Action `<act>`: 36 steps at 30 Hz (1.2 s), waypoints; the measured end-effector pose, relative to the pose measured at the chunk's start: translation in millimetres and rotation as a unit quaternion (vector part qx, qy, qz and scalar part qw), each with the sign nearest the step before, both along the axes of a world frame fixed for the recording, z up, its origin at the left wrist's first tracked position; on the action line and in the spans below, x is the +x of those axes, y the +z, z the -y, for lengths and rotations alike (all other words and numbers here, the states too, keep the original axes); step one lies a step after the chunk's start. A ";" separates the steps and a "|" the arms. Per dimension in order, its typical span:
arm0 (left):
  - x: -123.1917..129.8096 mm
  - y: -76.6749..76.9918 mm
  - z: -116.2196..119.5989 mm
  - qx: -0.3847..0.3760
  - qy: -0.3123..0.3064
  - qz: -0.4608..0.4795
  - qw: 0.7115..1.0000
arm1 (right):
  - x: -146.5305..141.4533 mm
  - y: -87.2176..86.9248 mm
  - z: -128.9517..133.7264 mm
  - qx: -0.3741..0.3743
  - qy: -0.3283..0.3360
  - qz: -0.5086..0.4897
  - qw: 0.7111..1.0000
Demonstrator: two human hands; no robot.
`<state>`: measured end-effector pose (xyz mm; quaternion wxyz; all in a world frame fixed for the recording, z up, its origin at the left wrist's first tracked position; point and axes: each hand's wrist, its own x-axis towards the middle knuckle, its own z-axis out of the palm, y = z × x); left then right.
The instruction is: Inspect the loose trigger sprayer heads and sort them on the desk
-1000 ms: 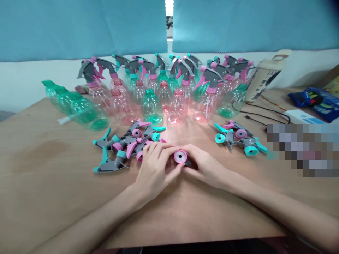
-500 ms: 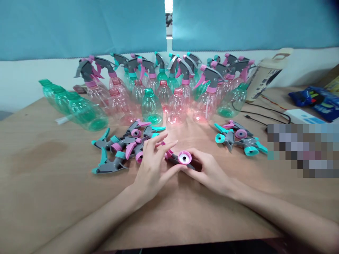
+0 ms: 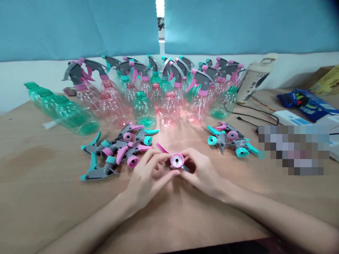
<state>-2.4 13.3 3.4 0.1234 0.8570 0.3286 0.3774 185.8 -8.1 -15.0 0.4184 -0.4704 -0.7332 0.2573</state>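
Between my hands is a grey and pink spray nozzle (image 3: 177,160), its pink collar turned toward me and its pink trigger pointing to the upper left. My left hand (image 3: 148,174) closes on its left side with thumb and fingers. From the right, my right hand (image 3: 202,173) grips the grey body, part of which the fingers hide. Left of my hands lies a pile of loose spray nozzles (image 3: 99,169) with pink or teal collars. A smaller group of nozzles (image 3: 239,146) lies to the right.
Behind the nozzles stand rows of clear pink bottles (image 3: 170,111) and green bottles (image 3: 144,111), several with spray heads fitted. Green bottles (image 3: 76,114) overlap at left. A cream flask (image 3: 253,81), a black cable (image 3: 254,113) and a blue packet (image 3: 309,102) are at right.
My left fingers, spread apart before, have closed onto the pink-collared nozzle. My right hand keeps its grip. The whole view has shifted slightly, so things appear further left.
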 end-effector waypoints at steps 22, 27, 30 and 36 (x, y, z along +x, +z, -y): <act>1.9 -5.4 -6.9 -0.049 0.023 0.036 0.998 | -5.6 -7.6 3.2 -0.062 0.090 -0.106 0.988; 1.4 -5.6 -7.9 -0.067 0.038 0.014 0.997 | -6.6 -7.3 5.2 -0.059 0.050 -0.112 0.991; 1.7 -6.2 -8.4 -0.087 0.042 -0.001 0.995 | -5.8 -5.1 6.2 -0.047 0.017 -0.078 0.996; 2.9 -4.3 -8.4 -0.104 0.041 -0.013 0.994 | -5.3 -1.5 6.0 -0.022 -0.008 -0.040 0.999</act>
